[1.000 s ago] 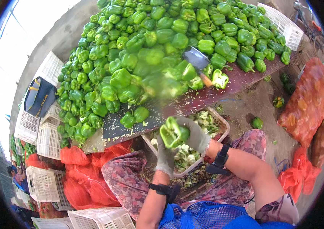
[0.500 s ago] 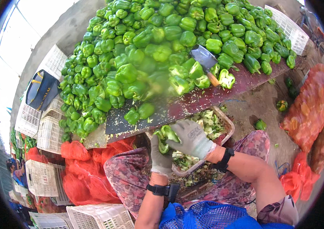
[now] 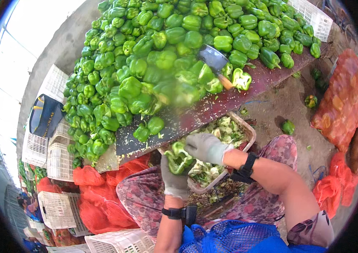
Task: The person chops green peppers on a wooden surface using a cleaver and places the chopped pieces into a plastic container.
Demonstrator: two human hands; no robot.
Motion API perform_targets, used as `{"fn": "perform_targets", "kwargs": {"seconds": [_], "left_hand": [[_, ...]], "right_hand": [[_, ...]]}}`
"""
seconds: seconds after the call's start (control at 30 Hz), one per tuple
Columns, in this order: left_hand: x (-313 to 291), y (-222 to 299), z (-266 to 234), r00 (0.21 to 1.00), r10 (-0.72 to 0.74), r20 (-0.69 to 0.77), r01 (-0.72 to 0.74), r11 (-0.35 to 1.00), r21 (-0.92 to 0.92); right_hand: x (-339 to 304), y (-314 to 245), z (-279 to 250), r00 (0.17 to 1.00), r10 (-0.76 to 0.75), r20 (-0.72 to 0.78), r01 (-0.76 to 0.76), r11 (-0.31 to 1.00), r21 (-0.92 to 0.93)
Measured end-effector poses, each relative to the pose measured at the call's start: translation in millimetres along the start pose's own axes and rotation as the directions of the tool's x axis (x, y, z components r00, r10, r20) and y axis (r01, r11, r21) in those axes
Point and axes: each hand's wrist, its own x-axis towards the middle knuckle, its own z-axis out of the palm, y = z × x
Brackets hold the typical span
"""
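Note:
My gloved left hand (image 3: 173,182) is wrapped round a cut-open green bell pepper (image 3: 178,160), hollow side showing. My gloved right hand (image 3: 207,146) is just beside it with fingers curled closed; what they hold, if anything, is hidden. Beneath both hands, between my knees, a light plastic basket (image 3: 250,131) holds pale pepper cores and scraps (image 3: 229,130). A large heap of whole green bell peppers (image 3: 145,50) covers the dark red board (image 3: 257,90) ahead. On its right part lies a broad-bladed knife (image 3: 213,57) with a wooden handle, next to a halved pepper (image 3: 241,79).
Red mesh sacks (image 3: 98,202) and white plastic crates (image 3: 56,211) stand at left, a dark bag (image 3: 46,116) on one crate. A filled orange-red net sack (image 3: 341,99) lies at right. Loose peppers (image 3: 288,127) are on the floor. Another person (image 3: 31,206) is far left.
My right hand has drawn slightly left and up off the pepper, its fingers now curled. The pepper in my left hand has turned, showing its hollow. The whole view has shifted a little.

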Motion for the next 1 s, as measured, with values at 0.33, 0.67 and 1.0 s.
{"fn": "perform_targets", "kwargs": {"seconds": [0.33,0.67,1.0], "left_hand": [[-9,20,5,0.971,0.178,0.158,-0.192,0.979,0.075],[-11,40,44,0.509,0.236,0.828,-0.573,-0.625,0.531],[-8,36,41,0.54,0.423,0.728,-0.605,-0.406,0.685]], "right_hand": [[-7,9,-12,0.955,0.139,-0.261,-0.125,0.99,0.068],[3,16,19,0.999,0.027,0.016,-0.028,0.494,0.869],[2,4,10,0.993,-0.088,-0.082,0.119,0.614,0.78]]}}
